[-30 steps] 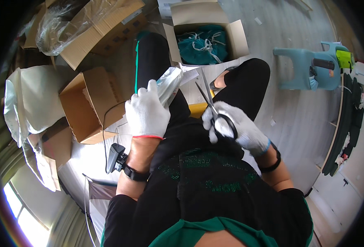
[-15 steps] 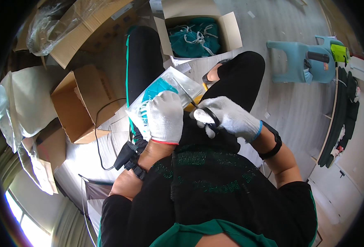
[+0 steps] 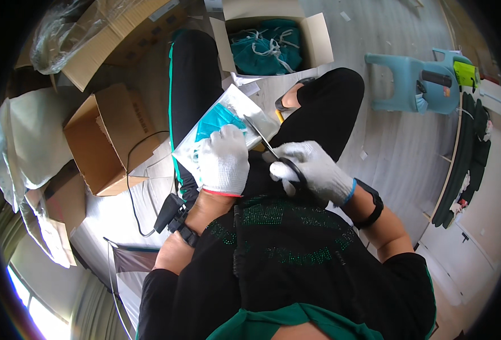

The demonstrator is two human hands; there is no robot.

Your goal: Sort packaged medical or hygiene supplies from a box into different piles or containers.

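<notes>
Over my lap, my left hand [image 3: 223,164], in a white knit glove with a red cuff edge, is closed on the lower part of a clear plastic bag [image 3: 249,102]. Inside the bag lies a folded teal cloth item [image 3: 219,119] with white straps. My right hand [image 3: 312,170], gloved in white with a blue cuff edge, is closed around the black handles of a pair of scissors [image 3: 260,134]. Their metal blade points up and left, its tip over or against the bag's right side; whether it touches I cannot tell. My left knuckles partly cover the bag.
Ahead stands an open carton [image 3: 316,42] of teal cloth items with white straps. An open brown cardboard box [image 3: 106,141] is on the left, a larger carton [image 3: 111,42] beyond it. A black cable [image 3: 130,175] runs nearby. At right is a blue plastic stool [image 3: 395,85].
The scissors and my right hand have shifted slightly right and toward me. The bag has tilted a little, its far corner now farther from me. My left hand keeps its grip.
</notes>
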